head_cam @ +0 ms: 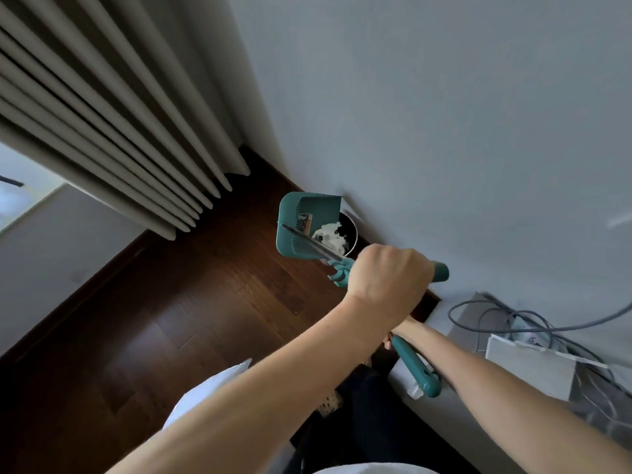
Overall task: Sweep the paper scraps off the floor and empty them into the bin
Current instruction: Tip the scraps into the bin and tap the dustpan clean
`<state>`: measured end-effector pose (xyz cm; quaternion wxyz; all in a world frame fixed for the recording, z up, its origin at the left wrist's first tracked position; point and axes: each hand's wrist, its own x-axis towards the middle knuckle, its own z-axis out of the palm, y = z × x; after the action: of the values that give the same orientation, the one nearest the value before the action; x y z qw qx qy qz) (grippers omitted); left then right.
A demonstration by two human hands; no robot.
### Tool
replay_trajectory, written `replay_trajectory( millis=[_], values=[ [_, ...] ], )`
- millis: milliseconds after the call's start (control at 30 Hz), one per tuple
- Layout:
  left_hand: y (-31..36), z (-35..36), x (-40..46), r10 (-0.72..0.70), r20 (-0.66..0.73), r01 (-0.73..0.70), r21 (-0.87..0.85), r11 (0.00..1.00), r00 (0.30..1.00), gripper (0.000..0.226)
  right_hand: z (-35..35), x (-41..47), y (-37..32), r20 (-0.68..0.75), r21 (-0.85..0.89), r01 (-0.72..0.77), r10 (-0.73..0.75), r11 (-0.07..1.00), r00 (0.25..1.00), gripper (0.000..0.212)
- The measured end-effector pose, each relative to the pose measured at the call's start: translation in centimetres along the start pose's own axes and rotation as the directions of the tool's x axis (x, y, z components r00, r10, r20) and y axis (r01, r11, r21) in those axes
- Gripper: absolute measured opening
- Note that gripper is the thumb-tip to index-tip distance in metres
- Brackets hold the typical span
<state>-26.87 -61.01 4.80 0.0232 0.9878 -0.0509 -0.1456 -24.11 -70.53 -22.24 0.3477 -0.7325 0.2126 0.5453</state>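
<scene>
**Teal tools, dark floor**

We see a teal dustpan (301, 227) beyond our fingers, white paper scraps (330, 234) in a dark bin (352, 230), a reddish-brown wood-grain floor (191, 302), beige pleated curtains (113, 114), and a pale grey wall (444, 114).

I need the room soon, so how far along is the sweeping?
Nearly done. No scraps show on the visible floor, and white paper already lies in the bin. In hand: the left hand holds the dustpan tipped over the bin, with a scrap or two inside it. The right hand, mostly hidden, grips another teal handle. Left: tip out the remainder.
</scene>
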Motion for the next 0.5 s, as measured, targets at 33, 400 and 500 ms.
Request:
replay_trajectory(
  millis=[33,400,500],
  values=[
    [-0.4,0.1,0.2,-0.056,-0.096,0.056,-0.006,0.998,0.994,0.069,0.0,0.1,0.1,0.013,0.017,-0.011,0.011,1.000,1.000,0.028],
    [-1.5,1.1,0.0,-0.094,-0.123,0.116,0.189,0.975,0.988,0.043,0.1,1.0,0.8,-0.033,0.003,-0.028,0.028,1.000,0.999,0.014],
    [-1.5,0.4,-0.2,-0.103,-0.169,0.133,0.174,0.976,0.980,0.045,-0.2,1.6,1.3,-0.013,0.016,-0.030,0.030,0.999,0.999,0.021]
  ],
)
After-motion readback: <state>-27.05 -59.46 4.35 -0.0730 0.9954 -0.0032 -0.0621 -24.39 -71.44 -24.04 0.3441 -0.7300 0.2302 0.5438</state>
